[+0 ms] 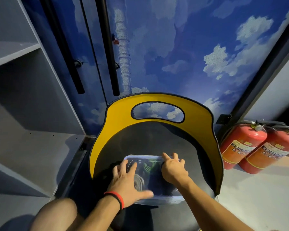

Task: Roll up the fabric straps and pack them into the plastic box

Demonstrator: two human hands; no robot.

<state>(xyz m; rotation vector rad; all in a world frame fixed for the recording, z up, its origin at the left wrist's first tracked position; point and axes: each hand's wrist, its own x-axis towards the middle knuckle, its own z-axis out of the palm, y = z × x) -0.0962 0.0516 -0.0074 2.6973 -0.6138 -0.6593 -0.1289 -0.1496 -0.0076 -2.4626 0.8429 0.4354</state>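
A clear plastic box [167, 200] with its see-through lid on lies on the black seat of a chair. Through the lid I see a rolled green strap [149, 165] at the back and a rolled grey strap [139, 181] at the front left. My left hand [126, 182] lies flat on the lid's left side with fingers spread and the thumb along the near edge. My right hand [173, 168] presses on the lid's right side, fingers reaching the far right corner.
The chair [157, 135] has a yellow curved back with a cut-out handle. Two red fire extinguishers [250, 147] lie on the floor to the right. Grey shelves [15, 80] stand on the left, a blue cloud-printed wall with black door handles behind.
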